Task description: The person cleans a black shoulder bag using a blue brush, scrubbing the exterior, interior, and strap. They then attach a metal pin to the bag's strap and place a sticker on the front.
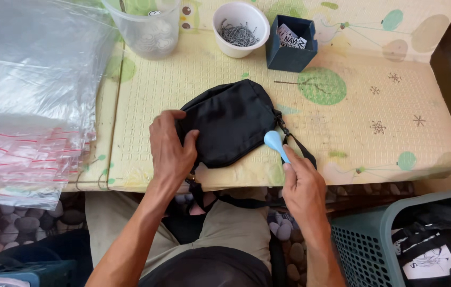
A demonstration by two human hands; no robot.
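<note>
The small black pouch (231,125) lies in the middle of the desk (353,122), its strap (297,146) trailing over the near edge. It looks soft, light and floppy, best taken by its body or strap. The left hand (169,149) presses its left end, grip closed on fabric. The right hand (302,188) pinches a pale blue plastic tool (275,142) beside the zip. Behind stand a white bowl (240,27) of metal bits and a blue box (291,42).
</note>
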